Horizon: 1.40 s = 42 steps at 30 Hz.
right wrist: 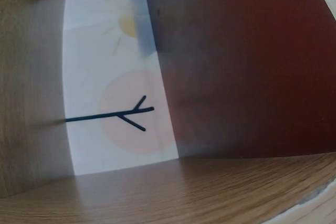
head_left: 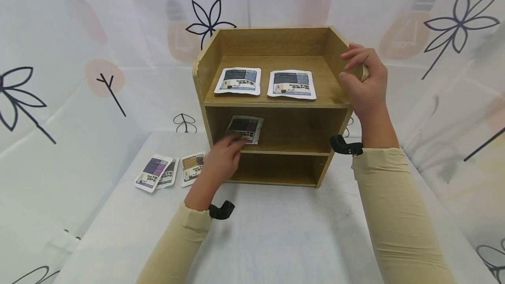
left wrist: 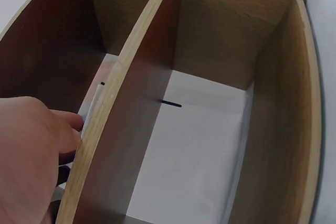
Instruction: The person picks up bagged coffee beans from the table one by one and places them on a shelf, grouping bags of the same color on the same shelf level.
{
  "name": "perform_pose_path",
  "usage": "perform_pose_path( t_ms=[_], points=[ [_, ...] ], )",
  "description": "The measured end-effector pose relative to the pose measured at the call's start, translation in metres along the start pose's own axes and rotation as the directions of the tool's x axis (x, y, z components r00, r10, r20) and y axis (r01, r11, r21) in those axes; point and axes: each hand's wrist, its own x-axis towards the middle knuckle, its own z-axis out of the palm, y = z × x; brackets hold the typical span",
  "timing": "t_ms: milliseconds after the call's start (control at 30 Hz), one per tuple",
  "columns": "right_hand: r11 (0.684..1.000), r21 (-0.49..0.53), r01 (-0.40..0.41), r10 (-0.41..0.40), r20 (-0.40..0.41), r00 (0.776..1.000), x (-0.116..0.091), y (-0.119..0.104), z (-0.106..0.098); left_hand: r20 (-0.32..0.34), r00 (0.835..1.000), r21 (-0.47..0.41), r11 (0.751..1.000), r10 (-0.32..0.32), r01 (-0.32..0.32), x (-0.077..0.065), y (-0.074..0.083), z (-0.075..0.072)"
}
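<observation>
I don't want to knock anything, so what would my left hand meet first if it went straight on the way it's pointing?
Probably the dark-labelled pouch on the middle shelf. Your left hand overlaps its lower left part in the head view, though exact contact is hard to judge.

The head view is bright and evenly lit, with faint, soft-edged shadows on the tabletop (head_left: 284, 236) around six o'clock. Inside the shelf unit (head_left: 276, 41), light falls off toward the lower compartments (head_left: 282, 170). Both wrist views look dimmer and softer; distortion bows the outer board (left wrist: 294, 93) at the left's three o'clock.
</observation>
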Motion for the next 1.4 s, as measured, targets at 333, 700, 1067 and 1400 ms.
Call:
perform_pose_path(
  t_ms=[333, 700, 1067, 1400],
  points=[
    [1.000, 0.022, -0.016, 0.016, -0.004, 1.000, -0.003, -0.007, 0.001, -0.089, 0.995, -0.066, 0.997, 0.039, -0.045, -0.014, 0.000, 0.000],
    [1.000, 0.014, -0.006, 0.006, -0.008, 1.000, -0.006, -0.016, 0.004, -0.152, 0.986, -0.125, 0.989, 0.063, -0.082, -0.024, 0.000, -0.014],
    [0.999, -0.045, -0.017, 0.017, -0.001, 1.000, 0.003, 0.012, -0.002, -0.182, 0.983, -0.150, 0.987, 0.026, -0.054, -0.033, -0.004, -0.024],
    [1.000, -0.026, -0.006, 0.006, -0.002, 1.000, 0.002, 0.011, -0.002, -0.202, 0.979, -0.174, 0.984, 0.001, -0.037, -0.039, -0.011, -0.027]
  ],
)
